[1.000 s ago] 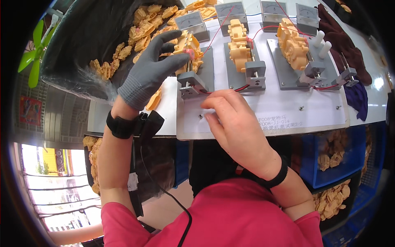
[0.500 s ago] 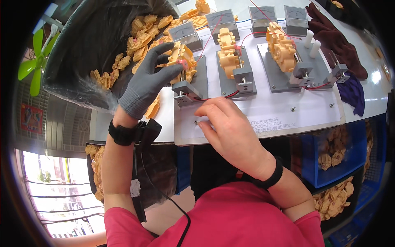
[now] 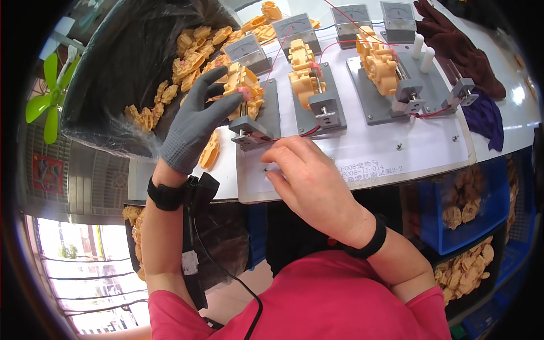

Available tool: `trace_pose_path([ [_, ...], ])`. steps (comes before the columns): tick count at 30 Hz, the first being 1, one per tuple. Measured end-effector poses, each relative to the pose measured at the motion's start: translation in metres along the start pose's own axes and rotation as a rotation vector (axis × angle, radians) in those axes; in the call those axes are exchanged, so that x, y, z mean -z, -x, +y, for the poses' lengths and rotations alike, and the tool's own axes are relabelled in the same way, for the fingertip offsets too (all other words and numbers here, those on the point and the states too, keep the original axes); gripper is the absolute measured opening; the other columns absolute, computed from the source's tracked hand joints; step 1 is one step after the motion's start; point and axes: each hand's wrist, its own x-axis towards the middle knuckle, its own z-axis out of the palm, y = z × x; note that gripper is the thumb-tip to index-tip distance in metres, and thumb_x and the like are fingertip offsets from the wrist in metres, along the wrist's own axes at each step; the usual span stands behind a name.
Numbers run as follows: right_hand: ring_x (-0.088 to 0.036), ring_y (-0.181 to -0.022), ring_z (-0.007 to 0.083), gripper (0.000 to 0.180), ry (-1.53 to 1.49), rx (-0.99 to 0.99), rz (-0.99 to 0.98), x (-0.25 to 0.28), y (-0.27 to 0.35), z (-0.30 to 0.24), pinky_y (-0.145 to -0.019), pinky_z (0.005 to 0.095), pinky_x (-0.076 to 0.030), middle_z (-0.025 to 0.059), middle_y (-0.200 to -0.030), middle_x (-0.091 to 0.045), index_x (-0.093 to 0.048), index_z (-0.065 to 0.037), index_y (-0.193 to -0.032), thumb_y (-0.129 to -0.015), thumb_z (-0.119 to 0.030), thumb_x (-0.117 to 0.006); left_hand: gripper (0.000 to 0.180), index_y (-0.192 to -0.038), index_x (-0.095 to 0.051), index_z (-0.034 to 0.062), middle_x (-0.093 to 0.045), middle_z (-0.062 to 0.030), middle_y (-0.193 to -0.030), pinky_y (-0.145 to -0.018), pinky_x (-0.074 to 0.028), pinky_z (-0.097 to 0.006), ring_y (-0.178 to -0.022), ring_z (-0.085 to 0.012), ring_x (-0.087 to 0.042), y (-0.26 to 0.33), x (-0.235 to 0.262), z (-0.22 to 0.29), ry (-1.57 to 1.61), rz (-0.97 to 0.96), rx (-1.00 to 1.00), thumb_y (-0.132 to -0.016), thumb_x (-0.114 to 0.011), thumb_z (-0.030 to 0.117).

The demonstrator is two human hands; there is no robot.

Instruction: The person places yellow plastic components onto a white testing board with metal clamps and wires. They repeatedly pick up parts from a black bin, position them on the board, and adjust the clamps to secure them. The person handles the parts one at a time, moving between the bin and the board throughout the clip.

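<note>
Yellow plastic gearbox (image 3: 238,75) sits on the leftmost grey fixture (image 3: 272,110), at the gloved left hand's (image 3: 191,126) fingertips. Thumb and fingers stand parted beside it — firm grip cannot be confirmed. Long axis runs away from the wearer, far end leftward. Right hand (image 3: 311,180) — fingers curled, thumb apart.

Window (image 3: 76,268) lower L, v. bright, dark horiz. bars (image 3: 90,278). Gry wall (image 3: 90,195) above, red poster (image 3: 48,174). Wht counter (image 3: 226,170), glare (image 3: 517,93) R.
</note>
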Motion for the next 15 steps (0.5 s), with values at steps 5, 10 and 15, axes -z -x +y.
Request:
trace_pose_path([
  [5, -0.057, -0.1, 0.0303, 0.023, -0.008, -0.005, 0.0, -0.001, 0.0, 0.0, -0.088, 0.0393, -0.049, 0.0116, -0.102, -0.057, -0.059, 0.0, -0.102, -0.08, 0.0, -0.067, 0.072, -0.145, -0.042, 0.0018, -0.054, -0.0174, -0.13, -0.09, -0.05, -0.032, -0.112, -0.0194, -0.058, 0.008, -0.001, 0.005, 0.001, 0.048, -0.015, -0.09, -0.07, 0.039],
  [10, -0.057, -0.1, 0.0302, 0.023, -0.012, -0.006, -0.002, 0.0, 0.0, 0.0, -0.088, 0.0393, -0.049, 0.0115, -0.101, -0.057, -0.059, 0.0, -0.101, -0.08, 0.0, -0.068, 0.058, -0.149, -0.037, 0.0063, -0.05, -0.0107, -0.138, -0.1, -0.043, -0.034, -0.119, -0.0186, -0.052, 0.029, 0.004, 0.001, 0.033, 0.142, -0.023, -0.101, -0.053, 0.035],
  [15, -0.058, -0.098, 0.0309, 0.023, 0.012, 0.001, -0.003, -0.002, -0.001, 0.0, -0.087, 0.0396, -0.049, 0.0117, -0.102, -0.058, -0.06, 0.0, -0.101, -0.08, 0.0, -0.069, 0.047, -0.141, -0.047, 0.0051, -0.055, -0.0079, -0.129, -0.095, -0.046, -0.032, -0.113, -0.016, -0.056, 0.052, 0.009, -0.02, 0.057, 0.231, -0.019, -0.103, -0.052, 0.031],
])
